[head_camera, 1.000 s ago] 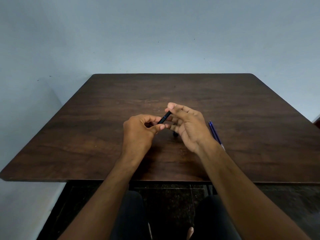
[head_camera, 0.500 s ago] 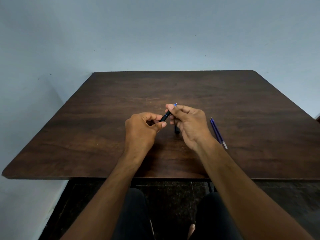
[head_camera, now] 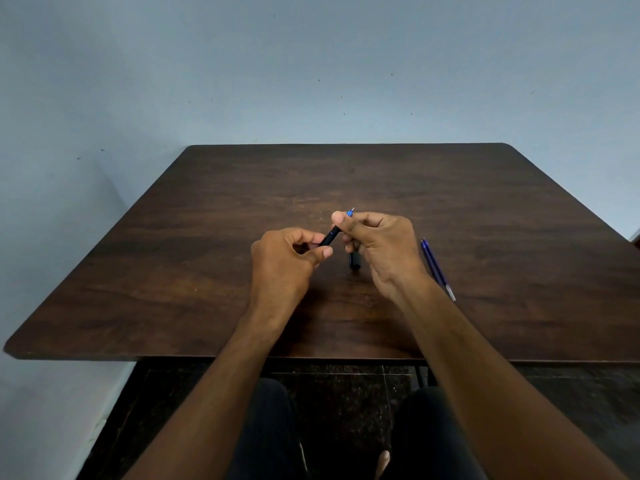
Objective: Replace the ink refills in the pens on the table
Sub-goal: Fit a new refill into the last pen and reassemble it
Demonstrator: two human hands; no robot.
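My left hand (head_camera: 284,261) grips the lower end of a black pen barrel (head_camera: 330,236) above the middle of the table. My right hand (head_camera: 382,251) pinches the barrel's upper end, where a blue refill tip (head_camera: 350,213) sticks out past my thumb. A second black pen part (head_camera: 354,261) hangs below my right fingers, its upper end hidden in that hand. Two blue refills (head_camera: 437,268) lie side by side on the table just right of my right wrist.
The dark wooden table (head_camera: 173,271) stands against a pale blue wall (head_camera: 311,64). My knees and a dark tiled floor (head_camera: 346,382) show below the table's near edge.
The blue refill tip has come into sight beyond my right thumb. Both hands have stayed at the same spot on the pen.
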